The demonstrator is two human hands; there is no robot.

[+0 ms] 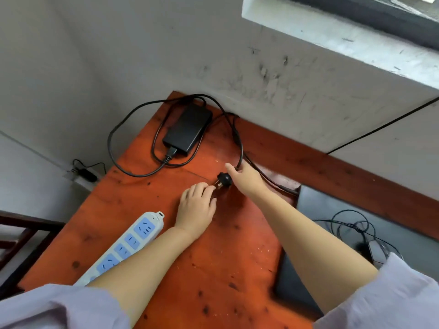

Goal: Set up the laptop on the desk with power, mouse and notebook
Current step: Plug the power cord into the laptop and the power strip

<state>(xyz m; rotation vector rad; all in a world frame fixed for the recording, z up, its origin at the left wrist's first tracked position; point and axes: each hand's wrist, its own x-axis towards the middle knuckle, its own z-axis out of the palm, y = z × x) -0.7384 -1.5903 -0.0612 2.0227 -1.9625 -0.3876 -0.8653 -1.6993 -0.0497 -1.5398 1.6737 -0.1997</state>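
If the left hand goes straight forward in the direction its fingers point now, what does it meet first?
The left hand points up and to the right, and its fingertips are already at the prongs of the black plug that the right hand holds. So the plug comes first, though actual contact is hard to judge.

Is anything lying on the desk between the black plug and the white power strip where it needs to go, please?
Only the left hand lies between the plug and the power strip; the desk there is otherwise bare. The right hand holds the cable at the plug.
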